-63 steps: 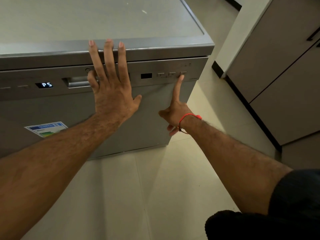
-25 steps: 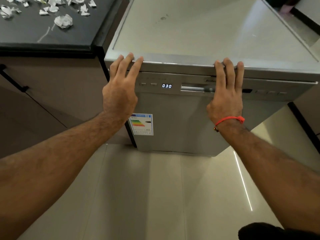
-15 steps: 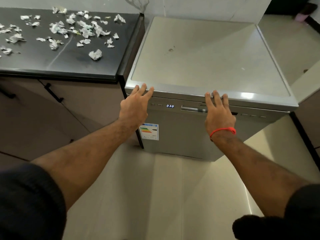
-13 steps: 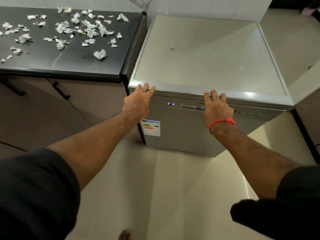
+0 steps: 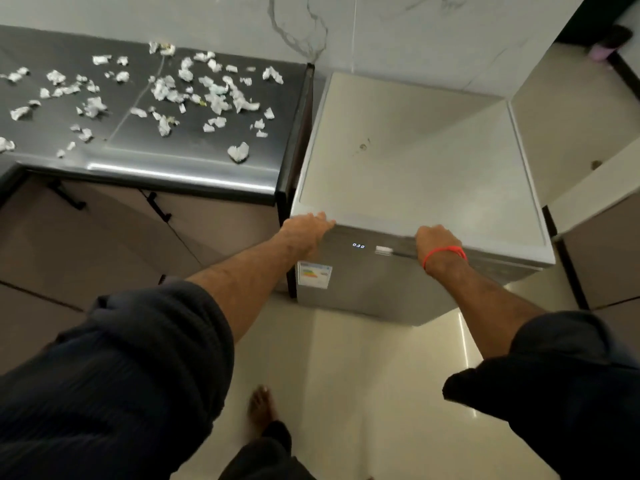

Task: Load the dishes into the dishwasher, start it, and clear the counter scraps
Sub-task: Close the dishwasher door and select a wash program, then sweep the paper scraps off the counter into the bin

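Bare foot (image 5: pixel 260 410) on the pale floor (image 5: pixel 363 375), nearest the camera, dark sleeves at both lower corners. Left hand (image 5: pixel 306 226) lies with fingers straight over the front left corner of the dishwasher (image 5: pixel 408 168), touching its top edge. Right hand (image 5: pixel 437 240), red thread (image 5: pixel 445 253) at the wrist, sits at the front edge above the door handle (image 5: pixel 384 250); fingers hidden behind the knuckles, so cannot tell whether it grips anything. Dishwasher door closed; lit display (image 5: pixel 358 245) on the front panel, digits too small to read; energy label (image 5: pixel 314 274) at the door's upper left. Dark desk (image 5: pixel 194 168) stands just left of the dishwasher, touching or nearly so. Crumpled white paper scraps (image 5: pixel 194 95) scattered across its middle and far side; one larger scrap (image 5: pixel 238 152) near its front right corner. Veined white wall (image 5: pixel 415 36) behind.
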Demonstrator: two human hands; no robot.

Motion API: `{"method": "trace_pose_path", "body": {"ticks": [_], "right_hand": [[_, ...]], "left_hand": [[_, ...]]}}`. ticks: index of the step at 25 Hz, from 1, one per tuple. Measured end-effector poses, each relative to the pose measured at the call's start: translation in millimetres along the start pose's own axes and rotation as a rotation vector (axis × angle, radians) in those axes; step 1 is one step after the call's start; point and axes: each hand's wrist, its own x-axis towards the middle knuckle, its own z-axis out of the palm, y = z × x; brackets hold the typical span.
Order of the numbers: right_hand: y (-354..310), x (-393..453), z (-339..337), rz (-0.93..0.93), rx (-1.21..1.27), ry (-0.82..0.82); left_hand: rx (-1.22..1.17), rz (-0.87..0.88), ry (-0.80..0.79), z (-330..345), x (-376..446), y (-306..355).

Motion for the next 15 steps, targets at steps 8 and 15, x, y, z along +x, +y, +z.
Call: {"method": "trace_pose_path", "body": {"ticks": [8,15], "right_hand": [[-50.0,13.1,20.8,0.133,0.382,0.032],[-235.1,32.3,-26.0,-0.43,0.842,0.355]], "left_hand": [[-0.835,0.034,0.173,-15.3,-38.1,-109.0],[-0.836,-0.125,0.337,-14.6,-49.7,-218.8]]}}
